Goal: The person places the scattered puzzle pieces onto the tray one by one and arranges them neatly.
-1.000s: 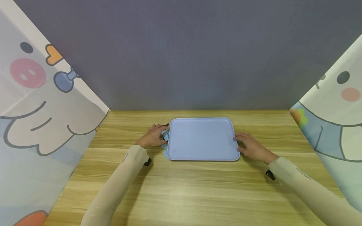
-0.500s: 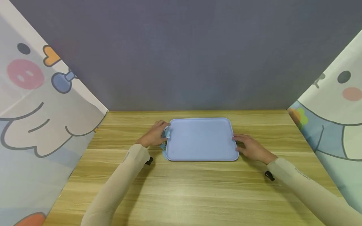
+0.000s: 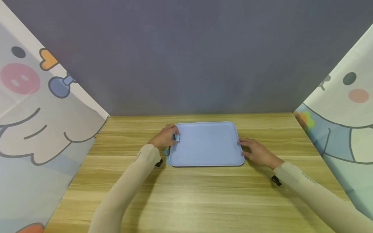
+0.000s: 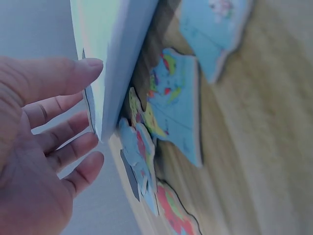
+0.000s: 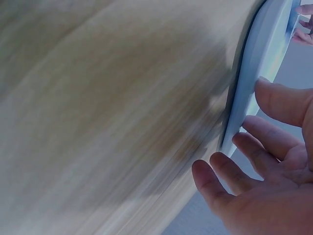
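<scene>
A pale blue rectangular tray [image 3: 207,145] lies flat on the wooden table. Over its left rim, my left hand [image 3: 165,136] pinches a light blue puzzle piece [image 3: 177,137] between thumb and fingers; in the left wrist view only its thin edge [image 4: 89,105] shows. Several printed puzzle pieces [image 4: 178,105] lie on the table beside the tray's left side, some overlapping; from the head they are mostly hidden by the hand and tray. At the opposite side, my right hand [image 3: 258,153] touches the tray's right rim with loosely bent fingers and thumb.
The wooden table [image 3: 204,197] extends in front of the tray. A grey wall panel [image 3: 201,58] rises behind it. Cartoon-printed sheets stand at the left [image 3: 52,119] and right [image 3: 344,106].
My left hand has picked up a puzzle piece from beside the tray and moved right, bringing it over the tray's left rim. The right hand stays at the right rim.
</scene>
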